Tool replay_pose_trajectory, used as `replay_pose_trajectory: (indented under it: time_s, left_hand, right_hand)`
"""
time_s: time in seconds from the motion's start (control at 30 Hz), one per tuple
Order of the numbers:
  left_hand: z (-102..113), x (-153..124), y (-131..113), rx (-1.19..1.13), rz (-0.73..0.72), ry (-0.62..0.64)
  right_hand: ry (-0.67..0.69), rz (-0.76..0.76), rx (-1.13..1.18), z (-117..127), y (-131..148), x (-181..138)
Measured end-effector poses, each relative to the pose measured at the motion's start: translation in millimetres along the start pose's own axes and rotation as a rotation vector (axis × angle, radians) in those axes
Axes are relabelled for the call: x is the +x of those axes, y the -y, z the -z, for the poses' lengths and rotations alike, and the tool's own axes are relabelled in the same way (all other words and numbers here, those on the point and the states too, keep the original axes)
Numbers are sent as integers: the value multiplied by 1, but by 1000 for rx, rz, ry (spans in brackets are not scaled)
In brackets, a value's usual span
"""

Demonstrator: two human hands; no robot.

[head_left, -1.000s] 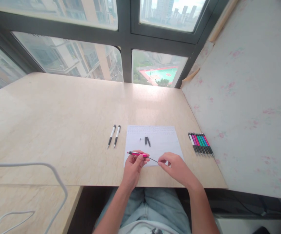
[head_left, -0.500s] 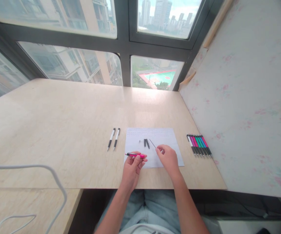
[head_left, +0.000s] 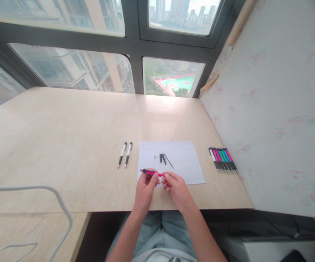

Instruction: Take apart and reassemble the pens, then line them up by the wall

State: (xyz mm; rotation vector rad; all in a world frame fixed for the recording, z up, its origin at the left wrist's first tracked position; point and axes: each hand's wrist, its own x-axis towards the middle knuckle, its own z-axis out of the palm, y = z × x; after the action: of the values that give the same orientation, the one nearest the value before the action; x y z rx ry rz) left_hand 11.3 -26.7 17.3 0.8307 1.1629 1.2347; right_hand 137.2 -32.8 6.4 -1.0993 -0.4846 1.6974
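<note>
A pink pen barrel (head_left: 149,172) with a dark clip lies across my left hand (head_left: 147,185), whose fingers are closed around it. My right hand (head_left: 174,183) pinches the barrel's right end between thumb and fingertips. Just beyond the hands, on the white sheet of paper (head_left: 186,160), rests a thin dark ink refill (head_left: 169,161). Beside it are two short black pen parts (head_left: 162,158) and a tiny silvery piece (head_left: 154,156). Whether anything small is hidden in the right fingertips does not show.
Two white-and-black pens (head_left: 124,154) lie left of the paper. A row of several coloured pens (head_left: 223,159) lies at the right, near the patterned wall (head_left: 277,109). A white cable (head_left: 61,198) loops over the table's left front. Windows stand behind the table (head_left: 64,145).
My right hand has put the refill down on the paper beside the black parts. It has moved left to the pink barrel's end, which the left hand still holds.
</note>
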Motion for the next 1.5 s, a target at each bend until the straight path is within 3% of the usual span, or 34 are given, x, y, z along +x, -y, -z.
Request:
replay_pose_trajectory:
  time_s: [0.17,0.4,0.5,0.73,0.93,1.17,1.5]
  left_hand:
    - [2,-2,-14,270,-71,18]
    - [-3,0,-9,222,2,1]
    - [-4,1,-3,119,55,0]
    - [-5,3,8,-267,178,43]
    - [3,5,13,-441,194,90]
    - [3,5,13,-479,202,116]
    - [3,5,14,-485,212,125]
  right_hand:
    - [35,-64,166,-4,2,-3]
    - [11,19,54,-1,4,-2]
    - [-32,89,-197,8,7,-1]
    - [-34,311,-1112,34,49,6]
    - [-108,403,-1518,34,75,39]
    - [-147,466,-1642,18,67,70]
    - [-161,534,-1603,24,58,69]
